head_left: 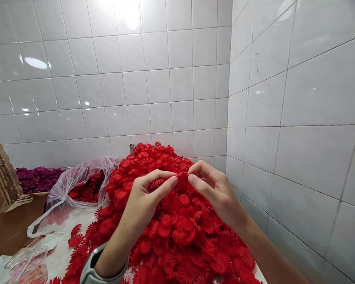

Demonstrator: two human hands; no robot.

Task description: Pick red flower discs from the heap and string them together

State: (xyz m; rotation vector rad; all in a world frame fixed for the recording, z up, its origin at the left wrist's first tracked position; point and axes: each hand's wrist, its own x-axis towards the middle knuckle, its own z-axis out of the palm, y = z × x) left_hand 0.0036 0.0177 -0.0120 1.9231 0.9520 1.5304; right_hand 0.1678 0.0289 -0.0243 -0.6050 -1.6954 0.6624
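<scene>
My left hand (146, 193) is closed in a pinch, thumb and forefinger together on the left edge of a small red artificial flower (182, 174). Opposite it, my right hand (217, 191) pinches the right edge of the same flower, so it is stretched between both sets of fingertips. The flower blends with the red behind it, and its exact shape is hard to make out. Below and behind both hands rises a large heap of red fringed flowers (183, 236). A watch with a pale green strap (91, 264) is on my left wrist.
Left of the heap stands a clear plastic bag (62, 189) with more red flowers inside. Purple flowers (38, 177) lie farther left, behind a cardboard box (6, 225). A clear plastic container (26, 264) sits at the lower left. Tiled walls (165, 86) close off the back and right.
</scene>
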